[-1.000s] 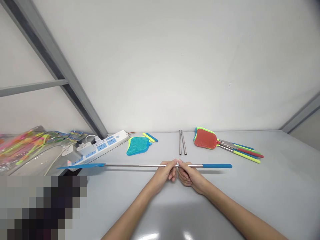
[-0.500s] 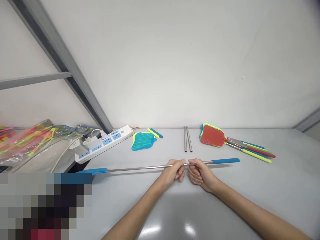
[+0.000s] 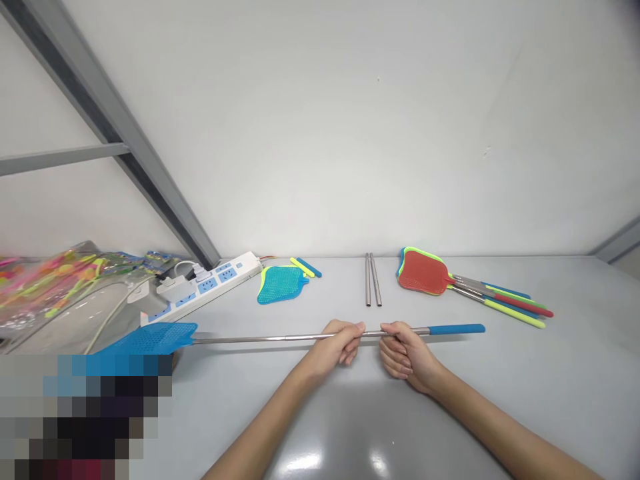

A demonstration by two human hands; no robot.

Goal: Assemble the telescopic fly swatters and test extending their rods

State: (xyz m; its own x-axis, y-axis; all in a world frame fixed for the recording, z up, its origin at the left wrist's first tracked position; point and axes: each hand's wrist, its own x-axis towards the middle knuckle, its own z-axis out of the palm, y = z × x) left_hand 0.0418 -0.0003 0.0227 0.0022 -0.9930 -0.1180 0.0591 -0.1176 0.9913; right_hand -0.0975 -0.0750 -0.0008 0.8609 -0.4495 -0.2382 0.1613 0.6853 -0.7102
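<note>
A blue fly swatter (image 3: 250,339) with an extended metal telescopic rod lies crosswise in both my hands. Its mesh head points left, partly covered by a pixelated patch, and its blue handle points right. My left hand (image 3: 337,343) is closed round the middle of the rod. Just to the right, my right hand (image 3: 404,351) grips the rod near the handle, with a short stretch of metal showing between the two hands. Beyond them lie two loose metal tubes (image 3: 373,280), side by side.
Assembled swatters with a red one on top (image 3: 424,271) lie at the back right. Teal and yellow swatter heads (image 3: 283,285) and two small grips (image 3: 306,267) rest left of centre. A power strip (image 3: 213,285) with plugs and bagged colourful items (image 3: 55,287) occupy the left.
The swatter's head has turned so that its mesh face shows more. My hands have moved slightly apart along the rod, still gripping it.
</note>
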